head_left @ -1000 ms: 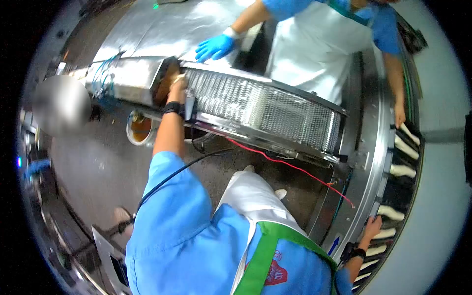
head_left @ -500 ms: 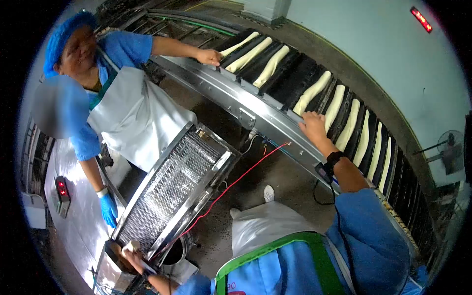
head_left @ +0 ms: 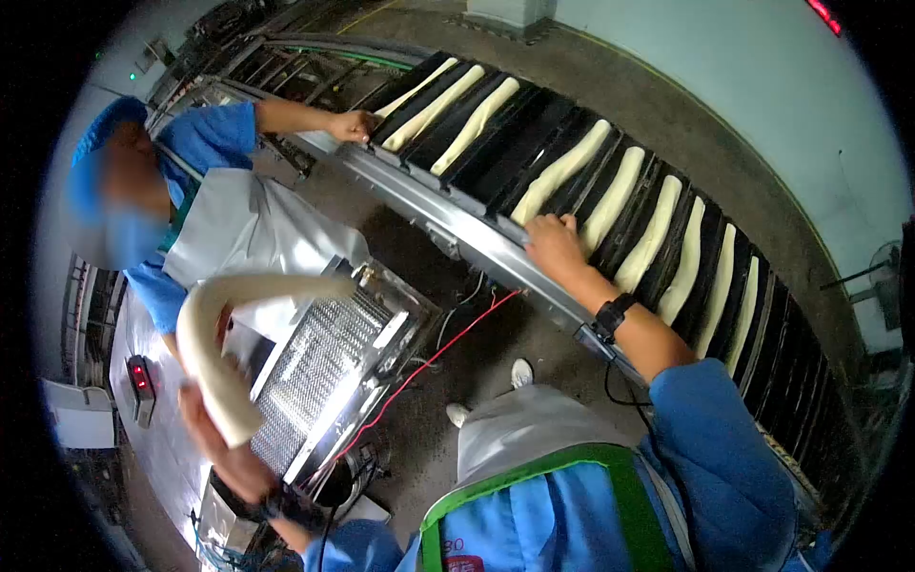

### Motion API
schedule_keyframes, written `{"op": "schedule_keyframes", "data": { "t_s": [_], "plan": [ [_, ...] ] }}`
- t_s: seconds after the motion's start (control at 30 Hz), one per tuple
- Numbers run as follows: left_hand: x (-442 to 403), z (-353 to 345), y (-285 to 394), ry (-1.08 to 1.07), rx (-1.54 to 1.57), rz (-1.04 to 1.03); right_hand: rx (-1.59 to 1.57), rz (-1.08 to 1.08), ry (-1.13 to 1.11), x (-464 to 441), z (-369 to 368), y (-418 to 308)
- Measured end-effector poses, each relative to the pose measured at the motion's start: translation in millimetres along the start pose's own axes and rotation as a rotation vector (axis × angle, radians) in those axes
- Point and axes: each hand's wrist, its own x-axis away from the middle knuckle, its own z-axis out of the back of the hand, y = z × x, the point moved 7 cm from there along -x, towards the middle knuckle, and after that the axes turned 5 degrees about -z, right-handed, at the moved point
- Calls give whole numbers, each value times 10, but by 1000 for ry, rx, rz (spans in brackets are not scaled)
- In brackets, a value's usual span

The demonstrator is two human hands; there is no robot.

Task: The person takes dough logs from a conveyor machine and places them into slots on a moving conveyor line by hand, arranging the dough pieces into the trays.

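Note:
A long pale dough strip (head_left: 212, 351), bent in a curve, hangs in the air above the metal mesh conveyor (head_left: 322, 367). My left hand (head_left: 221, 440) holds it near its lower end, with the fingers partly hidden behind it and blurred. On the right, my right hand (head_left: 557, 246) rests at the near edge of the black trays (head_left: 505, 157), fingers bent, beside the lower end of another dough strip (head_left: 564, 172). Whether those fingers grip anything is hard to see. Several more dough strips lie in separate black troughs along the line.
A co-worker in a blue cap and white apron (head_left: 257, 229) stands at the left, one hand (head_left: 353, 126) on the tray edge. A metal table (head_left: 157, 467) carries a small device with a red display (head_left: 140, 379). A red cord (head_left: 419, 370) runs beside the mesh conveyor.
My left hand has come up from the conveyor's lower end with a dough strip. The black trays with their dough have shifted slightly left in view, and my right hand has moved with them.

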Motion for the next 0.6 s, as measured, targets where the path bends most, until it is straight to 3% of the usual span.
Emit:
{"op": "schedule_keyframes", "data": {
  "t_s": [0.03,0.07,0.17,0.23,0.3,0.37,0.43,0.5,0.53,0.57,0.6],
  "plan": [
    [-144,-434,5,-82,28,20,-26,22,36,12,-11,7],
    [-224,-945,61,-263,-20,-95,-28,37,60,15,-12,15],
    [-664,-2199,-188,-339,113,34,-62,24,24,-22,-215,79],
    [-909,-2821,-557,-500,138,103,9,42,47,-29,-85,-6],
    [-1099,-3365,-1102,-805,101,262,-95,48,-118,-56,52,-40],
    [-1480,-3563,-1883,-970,-411,38,-262,7,-242,-16,110,-5],
    [-1857,-3480,-2367,-654,-1102,-613,-321,85,-20,174,626,223],
    [-1755,-3606,-2567,-955,-952,-208,-185,-29,149,496,1235,775],
    [-1711,-3624,-2642,-994,-1023,-306,-153,-95,144,689,1479,1168],
    [-1731,-3612,-2811,-1061,-965,-355,-242,-158,311,1031,1760,1580],
    [-1721,-3628,-2805,-1063,-1078,-502,-237,-411,317,1410,1904,2058]
  ]
}}
